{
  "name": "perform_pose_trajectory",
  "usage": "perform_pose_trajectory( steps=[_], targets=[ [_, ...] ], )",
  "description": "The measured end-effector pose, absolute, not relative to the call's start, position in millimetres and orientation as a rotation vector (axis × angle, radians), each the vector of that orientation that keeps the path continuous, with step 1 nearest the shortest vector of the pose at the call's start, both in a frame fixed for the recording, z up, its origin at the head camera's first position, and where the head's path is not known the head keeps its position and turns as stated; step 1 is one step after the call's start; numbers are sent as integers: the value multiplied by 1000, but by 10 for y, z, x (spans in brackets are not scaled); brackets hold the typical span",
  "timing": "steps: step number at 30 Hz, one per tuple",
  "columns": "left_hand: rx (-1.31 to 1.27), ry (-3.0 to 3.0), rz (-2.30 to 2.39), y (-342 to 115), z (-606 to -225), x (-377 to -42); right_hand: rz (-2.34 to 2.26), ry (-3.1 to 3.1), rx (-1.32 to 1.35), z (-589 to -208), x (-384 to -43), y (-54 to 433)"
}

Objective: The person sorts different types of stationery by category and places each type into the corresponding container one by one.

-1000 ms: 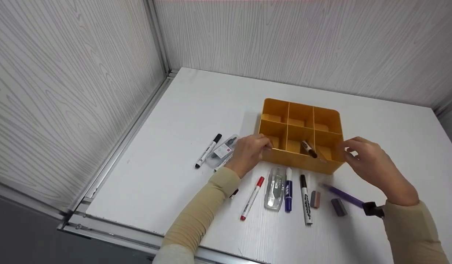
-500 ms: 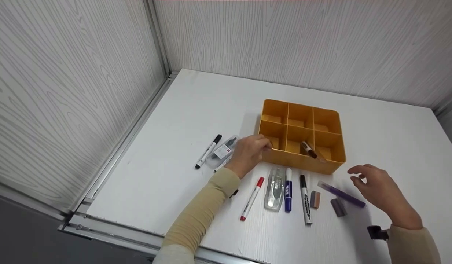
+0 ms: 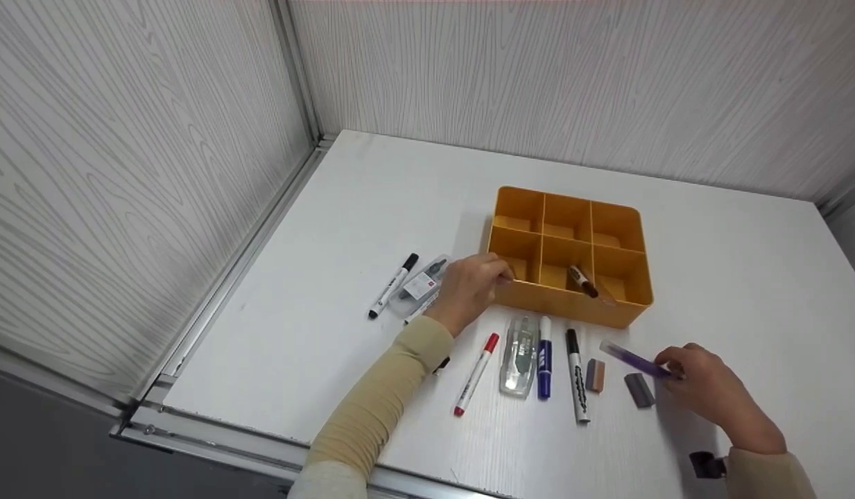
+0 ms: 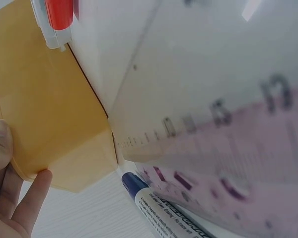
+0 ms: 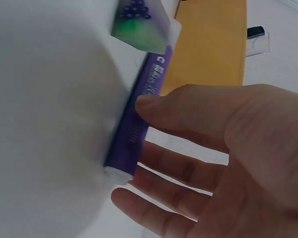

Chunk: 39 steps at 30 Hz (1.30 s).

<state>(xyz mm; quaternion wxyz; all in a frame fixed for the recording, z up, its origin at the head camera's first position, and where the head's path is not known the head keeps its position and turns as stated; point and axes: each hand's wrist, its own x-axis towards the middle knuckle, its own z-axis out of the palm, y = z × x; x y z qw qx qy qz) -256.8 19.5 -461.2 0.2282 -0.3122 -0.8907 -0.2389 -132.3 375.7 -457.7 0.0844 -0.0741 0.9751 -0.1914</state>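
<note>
My left hand point(image 3: 472, 287) pinches the front-left rim of a yellow six-compartment box point(image 3: 566, 305); thumb and fingers lie either side of its wall in the left wrist view. At the right, my right hand point(image 3: 708, 388) pinches a purple marker point(image 3: 638, 362) near its rear end. The right wrist view shows the thumb point(image 5: 154, 106) on the purple barrel and fingers point(image 5: 184, 168) at its other side. A brown-capped pen point(image 3: 583, 282) leans inside the box's front middle compartment. Beside the marker lies a small dark block point(image 3: 638, 390), with a grape print in the right wrist view.
A red-capped pen point(image 3: 477, 374), clear case point(image 3: 519, 357), blue marker point(image 3: 545, 360), black-capped marker point(image 3: 577, 376) and two-tone block point(image 3: 595, 375) lie before the box. Left lie a black-capped marker point(image 3: 394, 285) and labelled clear case point(image 3: 420, 285). A pinkish strip with numbers point(image 4: 228, 158) crosses the left wrist view.
My right hand has moved from the box's right corner down toward me and has taken hold of the purple marker. The left hand has stayed on the box rim.
</note>
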Motion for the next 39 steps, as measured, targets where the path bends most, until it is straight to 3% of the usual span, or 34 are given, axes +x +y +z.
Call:
perform_pose_trajectory(
  steps=[17, 31, 39],
  targets=[
    [-871, -2443, -677, 197, -4633, -2575, -573, 2976, -201, -4693, -1302, 3784],
    [-851, -2454, -671, 200, -4614, -2564, -600, 3102, -241, -4509, -1217, 3653],
    [-856, -2432, -663, 195, -4628, -2557, -600, 3261, -403, -4369, -1189, 3473]
  ],
)
